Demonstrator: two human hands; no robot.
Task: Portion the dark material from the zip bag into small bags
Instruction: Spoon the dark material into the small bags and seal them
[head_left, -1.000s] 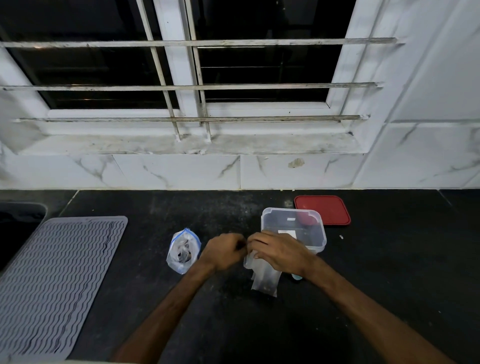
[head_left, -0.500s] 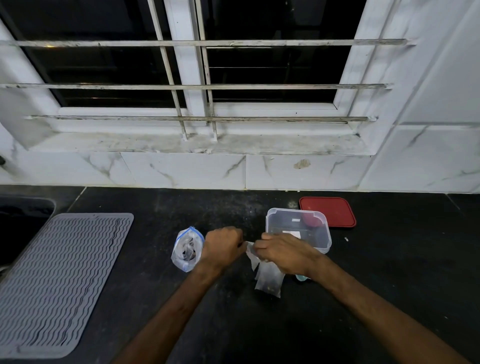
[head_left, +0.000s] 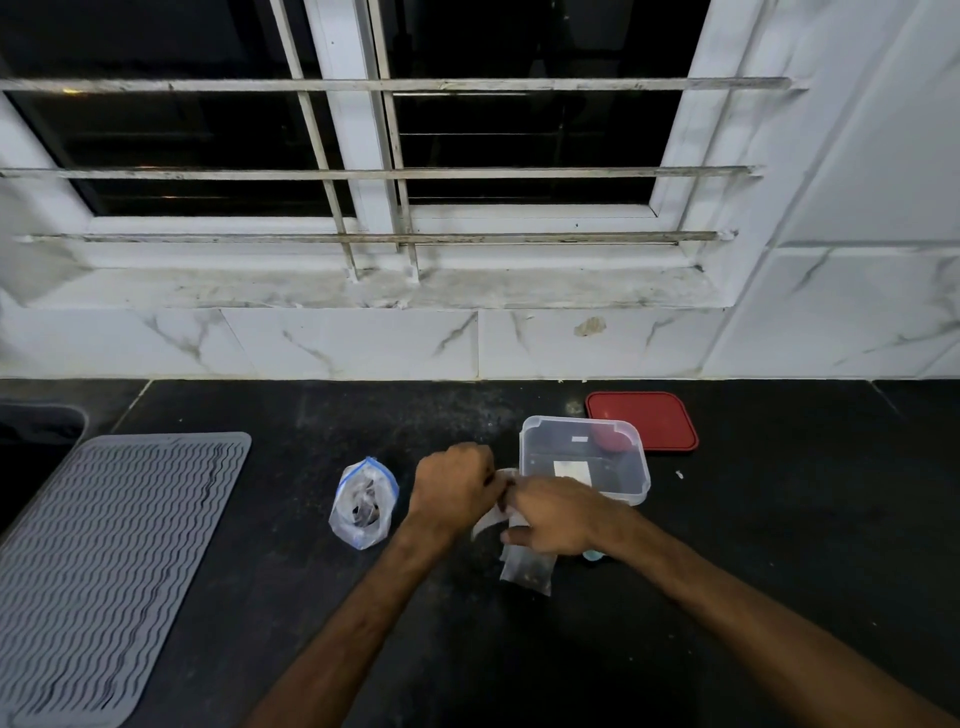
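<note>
Small bag: the clear small bag (head_left: 527, 570) was held between both hands, low over the tabletop (head_left: 779, 545), its long axis running from the hands toward the person.
Left hand: the left hand (head_left: 456, 492) was curled, pinching the bag's upper edge.
Right hand: the right hand (head_left: 558, 519) was closed round the bag's neck (fingertips hidden).
Zip bag: the zip bag (head_left: 363, 504) stood mouth up just left of the left hand, which was the nearer one, with dark material (head_left: 366, 512) inside.
Behind: a clear container (head_left: 584, 457) and a red lid (head_left: 641, 421).
</note>
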